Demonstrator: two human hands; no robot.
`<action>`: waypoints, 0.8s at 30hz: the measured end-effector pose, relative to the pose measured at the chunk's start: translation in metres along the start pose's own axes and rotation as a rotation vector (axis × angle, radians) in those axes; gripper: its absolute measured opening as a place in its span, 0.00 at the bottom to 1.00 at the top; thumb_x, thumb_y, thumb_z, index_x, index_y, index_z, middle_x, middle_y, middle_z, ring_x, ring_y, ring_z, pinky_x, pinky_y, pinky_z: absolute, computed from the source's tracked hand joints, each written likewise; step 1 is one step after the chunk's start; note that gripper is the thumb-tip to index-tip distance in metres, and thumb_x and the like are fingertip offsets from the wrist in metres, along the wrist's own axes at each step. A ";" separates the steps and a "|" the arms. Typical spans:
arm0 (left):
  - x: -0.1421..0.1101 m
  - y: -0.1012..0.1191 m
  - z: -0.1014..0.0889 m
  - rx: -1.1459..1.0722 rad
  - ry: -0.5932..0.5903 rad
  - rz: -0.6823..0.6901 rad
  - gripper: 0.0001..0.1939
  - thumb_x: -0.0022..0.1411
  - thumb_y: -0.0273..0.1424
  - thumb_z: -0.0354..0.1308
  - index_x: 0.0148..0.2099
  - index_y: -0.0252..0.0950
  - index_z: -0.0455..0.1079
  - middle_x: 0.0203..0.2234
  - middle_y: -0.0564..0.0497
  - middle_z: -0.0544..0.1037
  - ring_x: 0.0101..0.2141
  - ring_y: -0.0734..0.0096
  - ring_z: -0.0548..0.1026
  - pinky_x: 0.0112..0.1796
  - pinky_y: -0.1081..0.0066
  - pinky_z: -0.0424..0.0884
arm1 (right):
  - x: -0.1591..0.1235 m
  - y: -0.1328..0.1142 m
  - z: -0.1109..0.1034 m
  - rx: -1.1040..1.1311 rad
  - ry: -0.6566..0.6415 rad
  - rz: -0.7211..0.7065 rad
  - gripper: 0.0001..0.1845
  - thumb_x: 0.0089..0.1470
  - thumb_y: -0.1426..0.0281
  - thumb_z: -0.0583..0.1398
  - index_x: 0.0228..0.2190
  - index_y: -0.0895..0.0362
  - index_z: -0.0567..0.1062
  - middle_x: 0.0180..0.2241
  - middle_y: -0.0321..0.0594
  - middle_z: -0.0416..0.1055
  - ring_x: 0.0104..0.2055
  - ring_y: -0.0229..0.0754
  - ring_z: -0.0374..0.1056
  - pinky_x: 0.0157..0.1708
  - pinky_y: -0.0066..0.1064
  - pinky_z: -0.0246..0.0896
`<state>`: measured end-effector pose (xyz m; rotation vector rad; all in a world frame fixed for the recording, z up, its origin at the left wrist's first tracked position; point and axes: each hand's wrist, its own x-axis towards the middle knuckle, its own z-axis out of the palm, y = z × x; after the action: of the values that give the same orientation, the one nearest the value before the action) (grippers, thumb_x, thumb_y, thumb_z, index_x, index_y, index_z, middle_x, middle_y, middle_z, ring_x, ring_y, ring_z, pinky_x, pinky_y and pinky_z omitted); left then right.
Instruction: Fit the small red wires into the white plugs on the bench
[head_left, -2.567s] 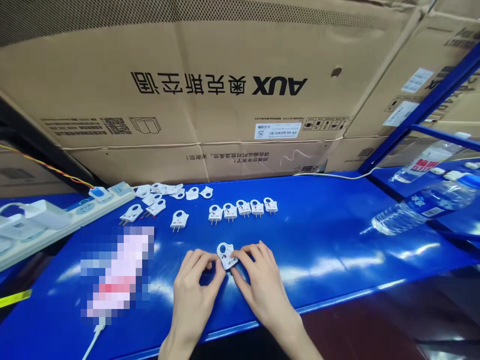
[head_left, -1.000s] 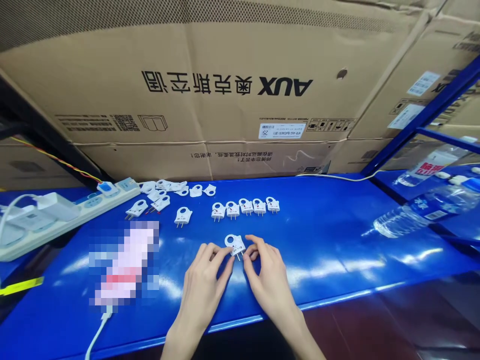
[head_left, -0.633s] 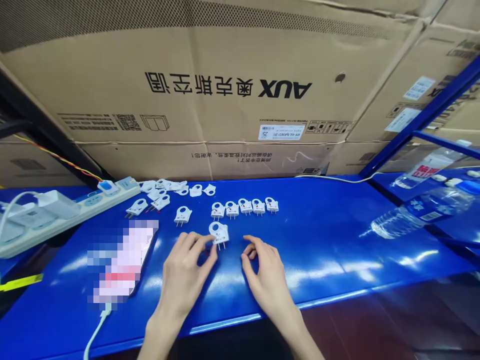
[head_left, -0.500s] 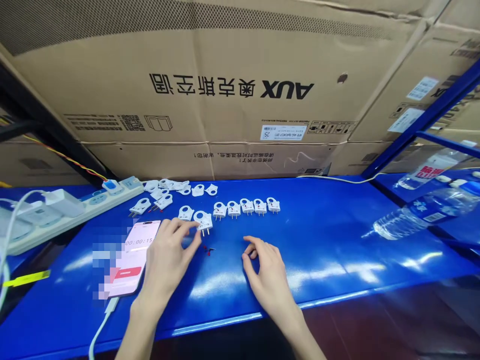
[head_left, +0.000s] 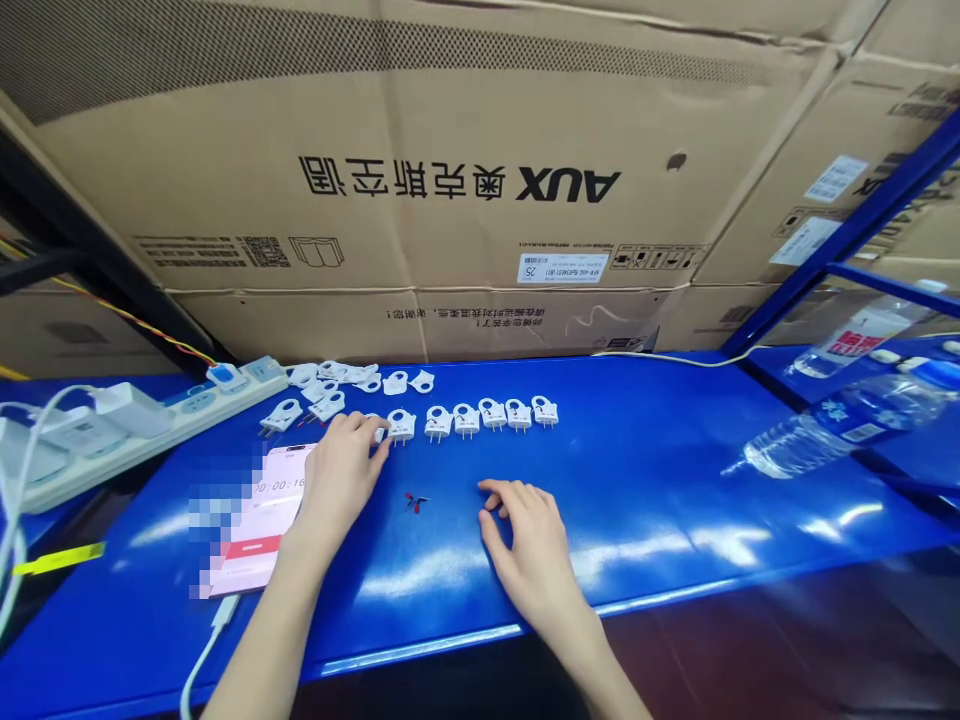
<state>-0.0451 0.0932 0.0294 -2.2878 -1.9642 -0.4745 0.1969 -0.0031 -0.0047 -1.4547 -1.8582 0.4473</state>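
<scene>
My left hand (head_left: 346, 465) is closed, thumb and index finger pinching the left edge of a white plug (head_left: 401, 426) with a ring-shaped handle and two pins. Another white plug (head_left: 373, 422) is mostly hidden behind those fingers. To the right stand several similar plugs in a row, among them one white plug (head_left: 438, 422) with dark and red marks. Small red-and-black pieces (head_left: 415, 502) lie on the blue table between my hands. My right hand (head_left: 529, 535) hovers low over the table, empty, its fingers loosely bent and its thumb apart from the index finger.
A loose pile of white plugs (head_left: 327, 378) lies at the back. At left are a power strip (head_left: 196, 403) and a phone (head_left: 259, 520) showing a timer, its cable attached. Plastic bottles (head_left: 832, 430) lie at right. A large cardboard box (head_left: 450, 100) walls off the back.
My left hand has carried the plug a little back and left, into line with the row. My right hand has hardly moved. The phone's timer has advanced by one second.
</scene>
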 end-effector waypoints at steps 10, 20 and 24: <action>0.016 0.034 0.005 -0.049 0.081 0.154 0.13 0.71 0.34 0.49 0.48 0.40 0.74 0.38 0.46 0.77 0.43 0.55 0.74 0.35 0.65 0.69 | 0.019 -0.001 -0.019 -0.222 -0.242 -0.171 0.14 0.66 0.71 0.57 0.52 0.54 0.72 0.45 0.46 0.74 0.46 0.51 0.71 0.47 0.44 0.64; 0.006 0.045 0.033 -0.091 0.171 0.149 0.12 0.71 0.33 0.49 0.45 0.37 0.74 0.38 0.43 0.76 0.42 0.55 0.74 0.36 0.64 0.69 | 0.074 0.025 -0.014 -0.142 -0.286 -0.376 0.13 0.66 0.74 0.55 0.50 0.57 0.72 0.40 0.41 0.77 0.41 0.43 0.73 0.41 0.34 0.68; 0.006 0.044 0.038 -0.146 0.204 0.119 0.12 0.71 0.34 0.50 0.44 0.37 0.74 0.38 0.45 0.77 0.42 0.58 0.75 0.36 0.66 0.69 | 0.087 0.028 0.000 -0.110 -0.243 -0.351 0.15 0.66 0.73 0.55 0.53 0.58 0.71 0.39 0.41 0.78 0.42 0.44 0.75 0.42 0.34 0.69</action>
<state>0.0055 0.1010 0.0014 -2.3156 -1.7409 -0.8281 0.2080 0.0872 0.0052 -1.1461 -2.3099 0.3657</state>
